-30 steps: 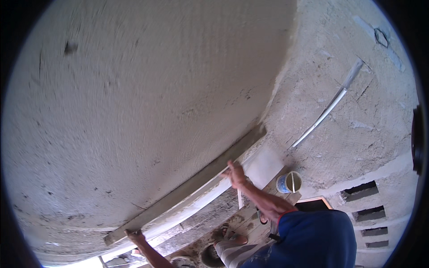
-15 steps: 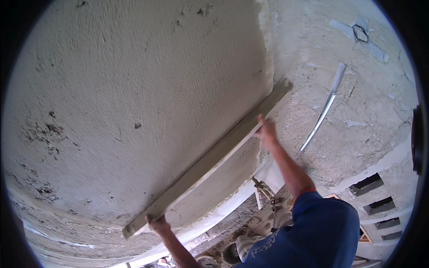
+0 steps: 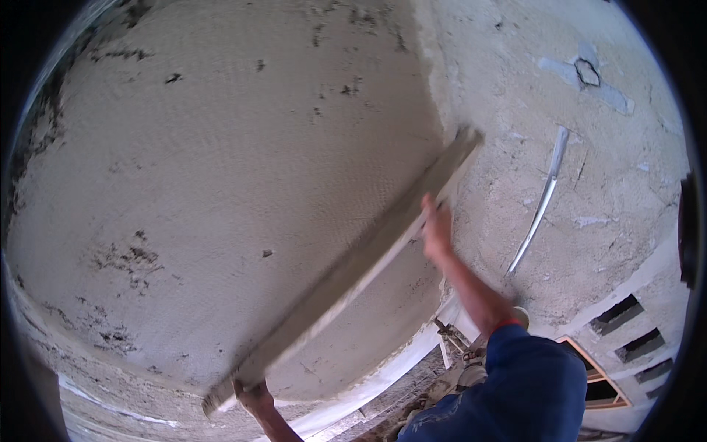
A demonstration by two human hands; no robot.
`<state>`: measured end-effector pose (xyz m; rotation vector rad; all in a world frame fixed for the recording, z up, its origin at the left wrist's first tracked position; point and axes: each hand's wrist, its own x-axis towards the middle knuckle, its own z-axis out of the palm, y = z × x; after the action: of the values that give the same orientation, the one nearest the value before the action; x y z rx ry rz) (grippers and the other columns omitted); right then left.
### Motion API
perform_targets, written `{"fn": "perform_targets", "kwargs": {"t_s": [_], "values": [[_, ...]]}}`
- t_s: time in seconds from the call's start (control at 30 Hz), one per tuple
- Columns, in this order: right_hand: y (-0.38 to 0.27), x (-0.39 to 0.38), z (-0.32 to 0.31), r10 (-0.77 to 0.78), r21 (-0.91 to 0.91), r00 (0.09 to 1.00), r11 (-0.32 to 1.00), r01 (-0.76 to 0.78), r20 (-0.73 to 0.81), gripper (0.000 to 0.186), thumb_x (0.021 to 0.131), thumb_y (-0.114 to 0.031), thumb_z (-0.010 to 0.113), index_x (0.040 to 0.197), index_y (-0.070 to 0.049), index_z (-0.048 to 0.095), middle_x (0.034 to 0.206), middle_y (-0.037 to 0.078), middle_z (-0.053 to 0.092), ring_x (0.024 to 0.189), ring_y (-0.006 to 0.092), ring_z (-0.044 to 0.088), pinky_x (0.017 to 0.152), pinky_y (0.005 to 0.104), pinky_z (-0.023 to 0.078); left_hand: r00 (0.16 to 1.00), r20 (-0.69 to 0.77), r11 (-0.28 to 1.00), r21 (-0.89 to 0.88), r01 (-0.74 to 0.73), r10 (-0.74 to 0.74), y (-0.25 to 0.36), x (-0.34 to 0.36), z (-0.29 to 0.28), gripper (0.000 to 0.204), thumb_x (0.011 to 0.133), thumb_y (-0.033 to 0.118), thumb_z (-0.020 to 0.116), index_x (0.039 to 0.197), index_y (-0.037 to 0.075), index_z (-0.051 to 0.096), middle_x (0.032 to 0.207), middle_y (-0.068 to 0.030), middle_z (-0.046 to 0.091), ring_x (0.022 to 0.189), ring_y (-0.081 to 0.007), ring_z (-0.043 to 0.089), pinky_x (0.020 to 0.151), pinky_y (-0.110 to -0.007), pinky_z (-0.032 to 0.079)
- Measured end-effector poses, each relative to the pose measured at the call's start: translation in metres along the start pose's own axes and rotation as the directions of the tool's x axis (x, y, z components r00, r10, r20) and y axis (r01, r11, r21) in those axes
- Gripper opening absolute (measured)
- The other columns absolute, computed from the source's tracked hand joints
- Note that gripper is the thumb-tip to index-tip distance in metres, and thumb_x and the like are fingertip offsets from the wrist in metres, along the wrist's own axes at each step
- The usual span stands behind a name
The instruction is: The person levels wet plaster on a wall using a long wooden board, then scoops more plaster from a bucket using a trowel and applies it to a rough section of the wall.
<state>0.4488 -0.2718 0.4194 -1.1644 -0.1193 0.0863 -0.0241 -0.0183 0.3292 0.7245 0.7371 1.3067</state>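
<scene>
Long straightedge [image 3: 361, 261] slants across a plastered wall [image 3: 221, 184], its lower edge clamped in the grip of the left hand [image 3: 255, 398] near one end and the right hand [image 3: 438, 230] higher up.

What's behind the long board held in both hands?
Behind the board is a plastered wall, visible above and below it. The strip that the board covers is hidden, so its surface can't be judged.
</scene>
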Motion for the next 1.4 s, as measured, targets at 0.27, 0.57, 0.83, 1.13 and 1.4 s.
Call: {"fn": "perform_targets", "kwargs": {"t_s": [0.27, 0.57, 0.83, 1.13, 1.4], "values": [[-0.146, 0.099, 0.003, -0.107, 0.043, 0.982, 0.994, 0.101, 0.154, 0.076, 0.086, -0.045, 0.065, 0.126, 0.013, 0.036, 0.115, 0.024, 0.052, 0.092, 0.0332, 0.063, 0.070, 0.0471, 0.060, 0.975, 0.182, 0.970, -0.181, 0.160, -0.127, 0.061, -0.060, 0.139, 0.045, 0.100, 0.033, 0.041, 0.129, -0.001, 0.043, 0.129, -0.0202, 0.049, 0.117, -0.0320, 0.052, 0.095, -0.044, 0.050], [-0.039, -0.092, 0.073, 0.077, 0.172, 0.935, 0.974, -0.144, 0.347, 0.087, 0.088, -0.040, 0.063, 0.143, 0.000, 0.009, 0.127, 0.028, 0.039, 0.108, 0.0363, 0.057, 0.070, 0.0445, 0.062, 0.977, 0.019, 0.949, 0.231, -0.213, 0.215, 0.092, 0.088, -0.097, 0.042, 0.093, 0.031, 0.041, 0.119, 0.002, 0.054, 0.117, -0.0164, 0.059, 0.102, -0.0305, 0.061, 0.084, -0.043, 0.054], [-0.157, -0.013, 0.077, -0.080, 0.066, 0.990, 0.995, 0.073, 0.120, 0.052, 0.095, -0.042, 0.051, 0.114, 0.005, 0.044, 0.082, 0.013, 0.062, 0.059, 0.0186, 0.064, 0.051, 0.0310, 0.059, 0.999, -0.014, 0.987, -0.155, -0.037, 0.035, 0.138, -0.008, 0.076, 0.036, 0.097, 0.025, 0.045, 0.122, 0.000, 0.050, 0.119, -0.0163, 0.056, 0.110, -0.0247, 0.057, 0.088, -0.037, 0.052], [-0.297, 0.096, 0.068, -0.243, 0.101, 0.939, 0.969, 0.225, 0.242, 0.047, 0.092, -0.041, 0.058, 0.106, 0.003, 0.056, 0.094, 0.015, 0.064, 0.078, 0.0235, 0.067, 0.049, 0.0294, 0.058, 0.972, 0.227, 0.979, -0.202, -0.007, 0.054, 0.180, -0.070, 0.228, 0.047, 0.098, 0.030, 0.049, 0.129, -0.005, 0.042, 0.127, -0.0228, 0.048, 0.120, -0.0317, 0.049, 0.094, -0.039, 0.050], [-0.186, -0.055, 0.110, -0.121, 0.217, 0.898, 0.976, 0.029, 0.424, 0.055, 0.091, -0.040, 0.058, 0.114, 0.008, 0.043, 0.094, 0.020, 0.061, 0.077, 0.0276, 0.069, 0.063, 0.0372, 0.064, 0.985, -0.079, 0.980, -0.112, -0.162, 0.154, 0.209, 0.043, 0.054, 0.042, 0.095, 0.031, 0.041, 0.120, 0.000, 0.054, 0.119, -0.0166, 0.058, 0.107, -0.0272, 0.060, 0.087, -0.037, 0.053]]}}
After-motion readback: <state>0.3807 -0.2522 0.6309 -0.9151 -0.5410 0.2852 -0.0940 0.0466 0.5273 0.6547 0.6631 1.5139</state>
